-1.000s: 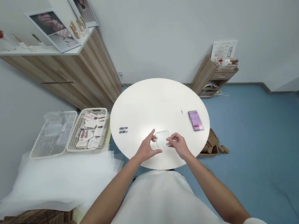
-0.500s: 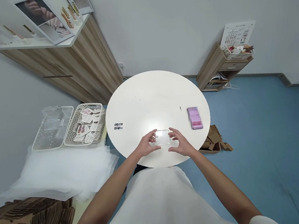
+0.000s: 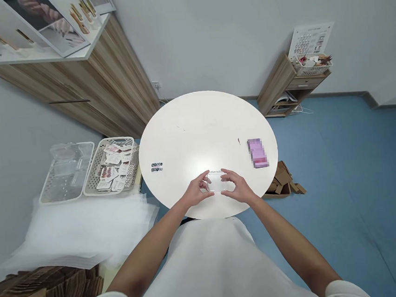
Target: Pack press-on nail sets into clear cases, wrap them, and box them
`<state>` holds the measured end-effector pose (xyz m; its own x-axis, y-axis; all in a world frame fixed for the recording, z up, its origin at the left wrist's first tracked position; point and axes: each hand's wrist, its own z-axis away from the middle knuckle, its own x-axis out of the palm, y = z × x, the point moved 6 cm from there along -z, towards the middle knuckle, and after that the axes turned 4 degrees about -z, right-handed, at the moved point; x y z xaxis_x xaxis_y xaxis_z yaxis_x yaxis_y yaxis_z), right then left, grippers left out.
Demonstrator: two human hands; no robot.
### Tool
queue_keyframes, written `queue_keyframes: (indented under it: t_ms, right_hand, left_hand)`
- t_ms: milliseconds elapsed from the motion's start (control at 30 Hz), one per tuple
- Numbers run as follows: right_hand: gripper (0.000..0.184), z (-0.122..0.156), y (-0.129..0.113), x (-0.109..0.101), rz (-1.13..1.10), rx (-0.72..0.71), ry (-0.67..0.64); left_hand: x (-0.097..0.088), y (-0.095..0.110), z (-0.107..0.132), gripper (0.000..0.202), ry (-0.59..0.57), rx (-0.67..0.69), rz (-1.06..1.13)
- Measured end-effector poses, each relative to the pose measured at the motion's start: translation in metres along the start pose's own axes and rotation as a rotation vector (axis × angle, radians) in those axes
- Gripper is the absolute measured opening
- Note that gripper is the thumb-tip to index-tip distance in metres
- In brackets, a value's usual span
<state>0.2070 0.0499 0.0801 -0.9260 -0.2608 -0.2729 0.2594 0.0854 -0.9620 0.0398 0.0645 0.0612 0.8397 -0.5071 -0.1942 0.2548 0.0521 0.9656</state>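
A small clear plastic box is at the near side of the white oval table. My left hand grips its left end, thumb at the near edge and fingers at the far edge. On the right end, my right hand holds it the same way. Whether the box touches the tabletop, I cannot tell. A small sheet of dark round pieces lies at the table's left. Toward the right edge rests a purple, blurred-out item.
Left of the table are a white basket of printed cards, a basket of clear plastic cases and white translucent sheets. Folded cardboard stands below them. A carton of cardboard scraps sits on the floor at right.
Both hands have closed in on the clear box; the right hand's fingers and thumb have moved inward onto its end. The whole view has shifted slightly.
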Motion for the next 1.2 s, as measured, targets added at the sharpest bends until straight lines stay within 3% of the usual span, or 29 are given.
queue_keyframes:
  t_ms: [367,600,833,933,1067,1200]
  right_hand:
    - [0.049,-0.002,-0.003,0.000,-0.103,0.052,-0.001]
    - [0.047,-0.013,-0.005,-0.007,-0.194,0.114,-0.028]
    - [0.048,-0.019,-0.012,-0.012,-0.105,0.043,-0.060]
    - [0.046,-0.021,-0.009,-0.015,-0.082,0.109,-0.068]
    - [0.027,-0.029,0.003,-0.021,-0.087,0.239,0.019]
    - [0.029,-0.037,0.017,-0.017,-0.153,0.349,0.072]
  left_hand:
    - [0.002,-0.008,0.008,0.077,0.005,-0.026,0.139]
    - [0.007,-0.002,0.006,0.078,0.003,-0.091,0.315]
    - [0.000,-0.012,0.006,0.051,0.078,-0.300,0.405]
    - [-0.002,-0.016,0.008,0.044,0.106,-0.301,0.362]
    - [-0.001,-0.020,0.011,0.039,0.159,-0.283,0.314]
    - [0.005,-0.024,0.013,0.037,0.150,-0.277,0.316]
